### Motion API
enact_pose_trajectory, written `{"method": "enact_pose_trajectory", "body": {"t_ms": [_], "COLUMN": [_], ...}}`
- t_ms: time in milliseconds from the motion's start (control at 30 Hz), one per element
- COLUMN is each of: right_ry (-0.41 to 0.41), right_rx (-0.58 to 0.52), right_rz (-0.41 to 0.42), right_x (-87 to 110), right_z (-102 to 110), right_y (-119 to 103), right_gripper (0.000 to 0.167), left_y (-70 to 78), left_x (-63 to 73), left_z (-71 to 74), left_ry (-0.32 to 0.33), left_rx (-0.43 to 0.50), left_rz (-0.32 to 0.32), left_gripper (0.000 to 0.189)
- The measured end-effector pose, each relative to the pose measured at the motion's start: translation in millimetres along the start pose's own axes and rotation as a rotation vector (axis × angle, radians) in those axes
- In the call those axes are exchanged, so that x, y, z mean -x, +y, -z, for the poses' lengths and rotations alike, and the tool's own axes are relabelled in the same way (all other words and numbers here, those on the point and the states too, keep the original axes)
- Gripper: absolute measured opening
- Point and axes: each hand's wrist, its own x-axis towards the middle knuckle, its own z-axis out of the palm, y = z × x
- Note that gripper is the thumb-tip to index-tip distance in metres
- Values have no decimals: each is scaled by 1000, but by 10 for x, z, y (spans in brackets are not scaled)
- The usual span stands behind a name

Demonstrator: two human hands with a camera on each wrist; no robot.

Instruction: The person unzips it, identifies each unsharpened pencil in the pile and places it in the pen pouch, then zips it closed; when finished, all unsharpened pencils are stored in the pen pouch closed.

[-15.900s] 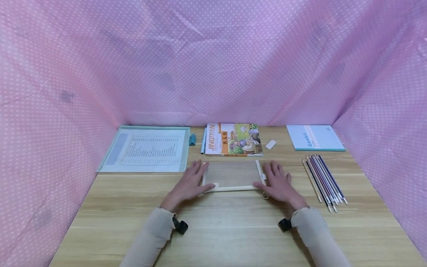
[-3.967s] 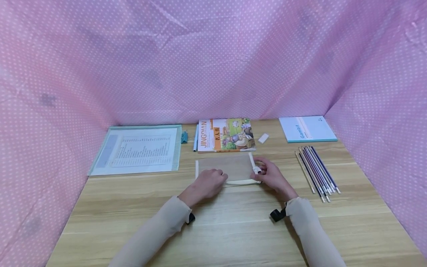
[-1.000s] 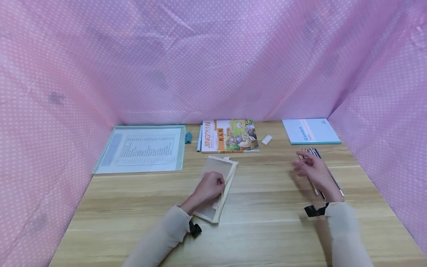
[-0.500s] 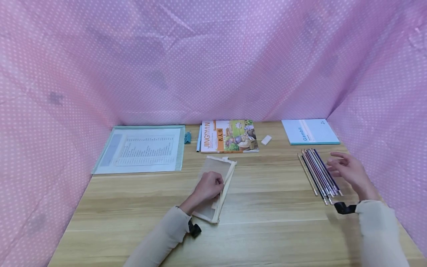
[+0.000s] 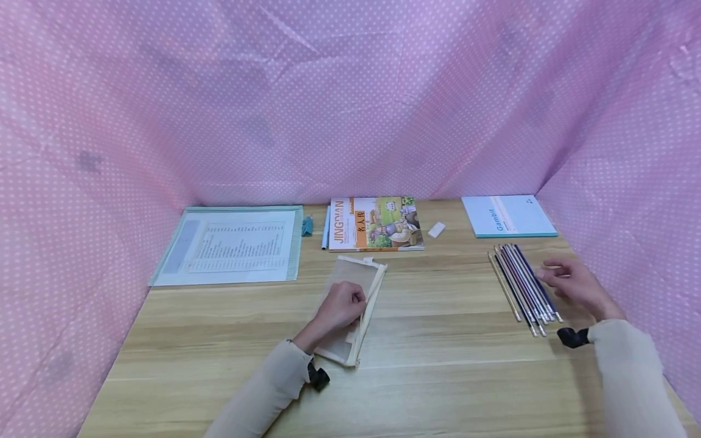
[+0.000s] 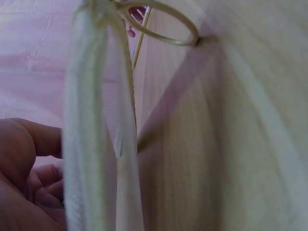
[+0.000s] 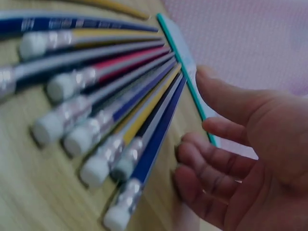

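My left hand pinches the zip edge of a beige mesh pouch, which lies slanted on the table. Up close in the left wrist view, the pouch edge stands on its side, with two layers parted and a ring hanging at its end. My right hand hovers just right of a bundle of pencils, fingers loosely bent and holding nothing. The right wrist view shows those pencils fanned out, white erasers towards me, apart from the thumb and fingers.
Along the back lie a printed sheet in a green-edged sleeve, a small teal item, a picture-covered book, a white eraser and a blue "Gambit" notebook. Pink dotted cloth walls the table.
The pouch, earlier lying crosswise under both hands, is now turned slantwise in my left hand. My right hand has left it and crossed over the pencils to their right side, settling slightly lower.
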Motion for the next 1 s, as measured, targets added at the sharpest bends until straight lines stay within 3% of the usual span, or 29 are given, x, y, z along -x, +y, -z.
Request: {"method": "enact_pose_trajectory", "body": {"t_ms": [267, 500, 800, 1000], "right_ry": [21, 80, 69, 70], "right_rx": [41, 70, 205, 334], "right_rz": [43, 65, -22, 24], "right_x": [-53, -36, -6, -69], "right_z": [-4, 51, 148, 158], "right_y": [108, 206, 135, 170], "right_gripper": [63, 45, 72, 66], "left_y": [-20, -15, -27, -26], "left_x": [-5, -7, -21, -12], "left_z": [-3, -4, -1, -3], "left_ry": [3, 6, -2, -7], "left_rx": [1, 4, -4, 2], "left_rz": [-8, -17, -9, -5], "left_gripper": [14, 15, 14, 15]}}
